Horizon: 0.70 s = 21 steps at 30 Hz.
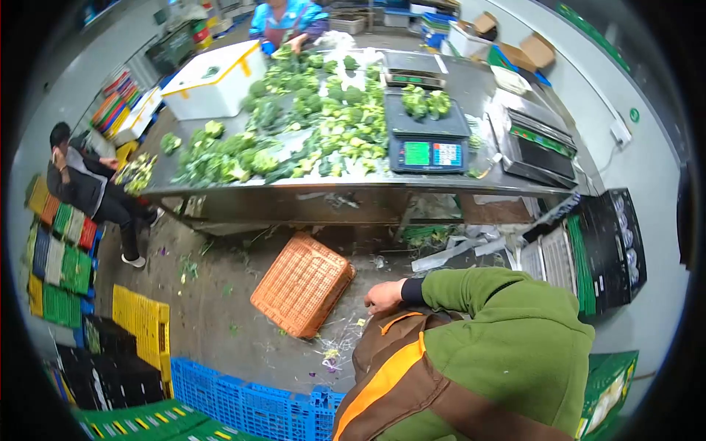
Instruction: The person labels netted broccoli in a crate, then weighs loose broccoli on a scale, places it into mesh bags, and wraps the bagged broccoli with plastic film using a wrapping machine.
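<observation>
My right hand (385, 296) is at the end of a green sleeve (471, 290), low in front of the brown apron (390, 345). Its fingers look curled, and whatever may be inside them is hidden. My left hand is out of view. Just left of the right hand, and apart from it, an orange woven plastic basket (303, 285) sits tilted in view on the floor. Beyond stands a metal table (471, 182) spread with broccoli (346, 132). On it, a digital scale (428, 140) carries a few broccoli heads (426, 103).
A co-worker in blue (290, 22) stands behind the table by a white foam box (213, 77). Another person (92, 176) sits at left. Blue crates (250, 393), yellow crates (143, 327) and black crates (618, 242) surround the floor, which has scattered scraps (334, 353).
</observation>
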### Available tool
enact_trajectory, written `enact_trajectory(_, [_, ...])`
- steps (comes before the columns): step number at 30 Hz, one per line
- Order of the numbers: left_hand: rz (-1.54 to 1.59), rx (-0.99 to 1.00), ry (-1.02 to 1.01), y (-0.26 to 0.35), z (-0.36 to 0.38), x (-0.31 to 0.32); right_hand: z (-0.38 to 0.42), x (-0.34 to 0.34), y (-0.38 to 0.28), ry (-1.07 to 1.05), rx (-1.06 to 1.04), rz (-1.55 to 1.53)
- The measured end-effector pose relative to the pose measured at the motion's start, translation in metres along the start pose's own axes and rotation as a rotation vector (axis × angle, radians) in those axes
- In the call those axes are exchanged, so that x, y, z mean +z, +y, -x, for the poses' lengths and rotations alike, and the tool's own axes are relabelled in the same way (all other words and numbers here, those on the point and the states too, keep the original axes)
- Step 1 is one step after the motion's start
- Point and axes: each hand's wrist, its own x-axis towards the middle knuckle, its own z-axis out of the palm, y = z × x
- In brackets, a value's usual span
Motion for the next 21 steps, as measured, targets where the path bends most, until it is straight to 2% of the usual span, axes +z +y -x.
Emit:
enact_trajectory(3, [-0.133,-0.031,-0.009,0.030,-0.001,0.009,0.030,-0.005,0.047,0.047,0.039,-0.127])
enact_trajectory(5, [-0.156,-0.051,0.013,0.056,-0.006,0.022,0.061,-0.006,0.090,0.116,0.159,-0.202])
enact_trajectory(7, [-0.115,-0.057,0.053,0.090,-0.018,0.039,0.091,-0.008,0.134,0.163,0.258,-0.223])
enact_trajectory(9, [0.061,-0.060,0.099,0.139,-0.049,0.063,0.126,-0.018,0.169,0.161,0.371,-0.245])
enact_trajectory(10, [0.177,-0.059,0.110,0.170,-0.058,0.085,0.140,-0.024,0.188,0.163,0.444,-0.248])
enact_trajectory(12, [0.111,-0.017,0.087,0.238,-0.096,0.137,0.170,-0.039,0.213,0.252,0.542,-0.297])
enact_trajectory(13, [0.211,0.306,0.031,0.272,-0.068,0.194,0.180,-0.043,0.227,0.305,0.562,-0.300])
enact_trajectory(14, [0.054,0.305,-0.120,0.309,-0.063,0.221,0.187,-0.047,0.240,0.297,0.561,-0.308])
enact_trajectory(15, [0.238,0.284,-0.062,0.335,-0.062,0.262,0.191,-0.051,0.253,0.354,0.578,-0.364])
enact_trajectory(16, [0.217,0.363,-0.156,0.361,-0.060,0.291,0.193,-0.056,0.263,0.412,0.591,-0.420])
enact_trajectory(18, [-0.002,0.454,-0.123,0.418,-0.026,0.360,0.196,-0.078,0.270,0.417,0.560,-0.421])
enact_trajectory(19, [0.018,0.471,-0.114,0.441,-0.015,0.387,0.195,-0.089,0.271,0.447,0.530,-0.419])
enact_trajectory(21, [-0.061,0.582,-0.214,0.480,-0.004,0.437,0.188,-0.113,0.276,0.508,0.425,-0.491])
